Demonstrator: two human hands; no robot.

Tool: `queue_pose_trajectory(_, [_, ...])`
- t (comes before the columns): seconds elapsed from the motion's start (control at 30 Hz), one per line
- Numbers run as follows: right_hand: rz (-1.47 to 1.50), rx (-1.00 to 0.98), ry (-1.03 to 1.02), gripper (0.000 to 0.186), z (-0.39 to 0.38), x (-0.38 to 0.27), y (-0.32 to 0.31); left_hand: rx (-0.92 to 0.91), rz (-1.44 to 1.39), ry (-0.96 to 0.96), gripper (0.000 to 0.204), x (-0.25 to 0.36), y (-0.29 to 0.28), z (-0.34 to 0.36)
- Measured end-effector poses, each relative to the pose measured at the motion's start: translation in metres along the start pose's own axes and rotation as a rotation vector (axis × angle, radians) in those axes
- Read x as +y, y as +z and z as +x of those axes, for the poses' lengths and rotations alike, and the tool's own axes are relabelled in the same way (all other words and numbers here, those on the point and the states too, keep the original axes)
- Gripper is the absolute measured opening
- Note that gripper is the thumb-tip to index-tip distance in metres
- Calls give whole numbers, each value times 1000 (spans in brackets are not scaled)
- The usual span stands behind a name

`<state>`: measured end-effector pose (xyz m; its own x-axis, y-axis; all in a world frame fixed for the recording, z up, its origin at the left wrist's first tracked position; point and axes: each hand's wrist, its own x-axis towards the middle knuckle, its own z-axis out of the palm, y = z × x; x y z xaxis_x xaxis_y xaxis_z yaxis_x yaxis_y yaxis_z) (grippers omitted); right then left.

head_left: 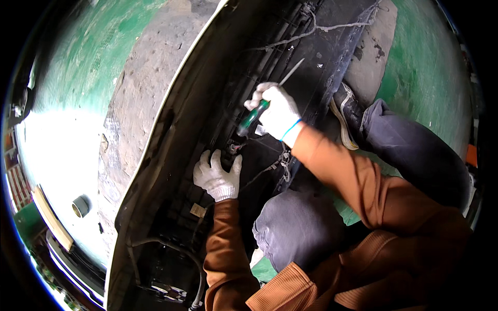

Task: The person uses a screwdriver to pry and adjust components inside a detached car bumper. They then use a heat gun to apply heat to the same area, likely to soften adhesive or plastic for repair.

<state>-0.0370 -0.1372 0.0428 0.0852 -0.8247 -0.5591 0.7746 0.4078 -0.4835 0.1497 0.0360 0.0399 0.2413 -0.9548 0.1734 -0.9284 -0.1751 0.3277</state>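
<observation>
My right hand (277, 111), in a white glove, is closed around a screwdriver (250, 122). Its green and dark handle slants down to the left, and the thin metal shaft sticks out past my fingers toward the upper right. Below it, my gloved left hand (217, 177) lies with fingers spread on the dark inner side of a large black panel (171, 207) that looks like a car bumper. Just beyond those fingertips sits a small connector with wires (233, 148). The screwdriver is held above the panel, apart from the connector.
A cable harness (284, 161) hangs right of the connector, and another wire (311, 32) crosses the far end. A thick black hose (181, 248) curves at the lower left. Grey matting (140, 88) lies under the panel on a green floor (98, 49). A short tube (80, 206) stands left.
</observation>
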Motion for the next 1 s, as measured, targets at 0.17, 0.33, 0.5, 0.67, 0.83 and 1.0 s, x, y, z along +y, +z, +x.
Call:
queue_pose_trajectory(0.17, [-144, 205, 74, 34, 0, 26, 12, 18, 43, 24, 58, 0, 7, -4])
queue_pose_trajectory(0.33, [-85, 206, -118, 52, 26, -4, 30, -11, 15, -14, 58, -1, 5, -8])
queue_pose_trajectory(0.5, [-236, 157, 82, 53, 8, 33, 36, -18, 8, -7, 60, -2, 8, -8])
queue_pose_trajectory(0.67, [-143, 115, -72, 54, 34, 4, 36, -19, 6, -15, 61, -3, 10, -8])
queue_pose_trajectory(0.83, [-224, 147, 118, 51, 9, 36, 37, -30, -18, -7, 62, -8, 6, -15])
queue_pose_trajectory(1.0, [-80, 95, -46, 49, 32, 10, 39, -2, -35, -15, 62, -8, 13, -9])
